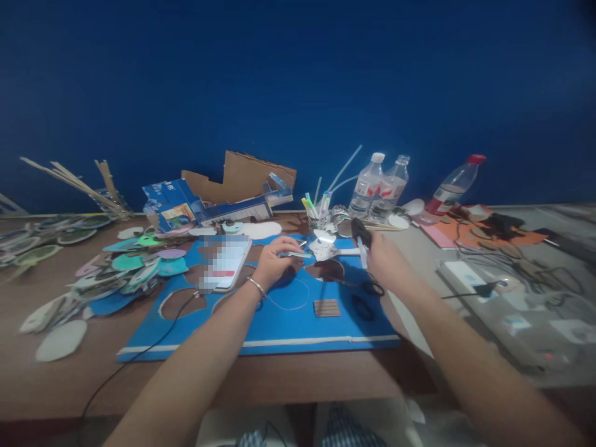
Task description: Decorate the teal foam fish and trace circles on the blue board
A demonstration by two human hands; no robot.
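My left hand [277,257], with a bracelet at the wrist, pinches a thin, flat, light-blue piece [299,254] seen almost edge-on above the blue board [279,332]. To its right, my right hand [384,256] is closed around a black glue gun [361,233], its tip hard to make out. Between the hands lies a whitish, blotched piece [323,249] with a pale strip reaching right. The board has several round holes cut through it and a drawn circle [289,294]. A small ridged brown cardboard piece [328,308] rests on it. Black loops like scissor handles [374,288] show below my right hand.
A phone [233,264] on a cable sits on the board's left. Cut-out shapes [128,262] pile at left. Behind stand cardboard [256,177], a cup of markers [319,211] and plastic bottles [367,186]. A power strip [493,310] with cables lies right.
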